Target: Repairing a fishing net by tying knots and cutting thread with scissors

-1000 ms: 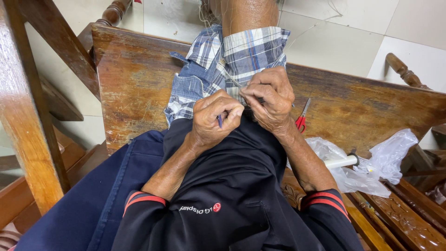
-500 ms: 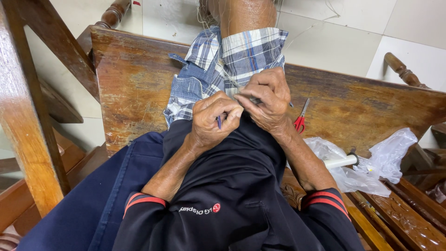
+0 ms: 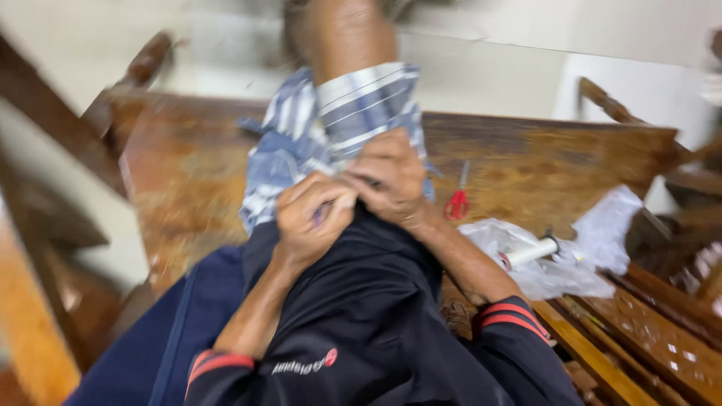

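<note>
while both hands press close together over the lap, the left hand (image 3: 312, 218) is curled into a fist around a small dark tool, maybe a pen or a pick; it is too blurry to tell. the right hand (image 3: 387, 177) has its fingers bent tight, pinching the edge of the plaid cloth (image 3: 342, 120) where it meets the dark cloth (image 3: 361, 301). the two cloths lie over the knee, and the hands touch each other at that join.

what could go wrong: the tool tip sits right by the right hand's fingers, so a slip could poke them. a hard pull could tear the plaid cloth or tug it off the knee.

the wooden bench (image 3: 541, 162) runs across behind, with its back edge at the top. red scissors (image 3: 456, 203) lie on it near the right hand, and a white bag (image 3: 579, 252) with a white tube (image 3: 530, 252) lies farther right. the left side of the bench has more open room. wooden rails stand close on the far left and low right.
</note>
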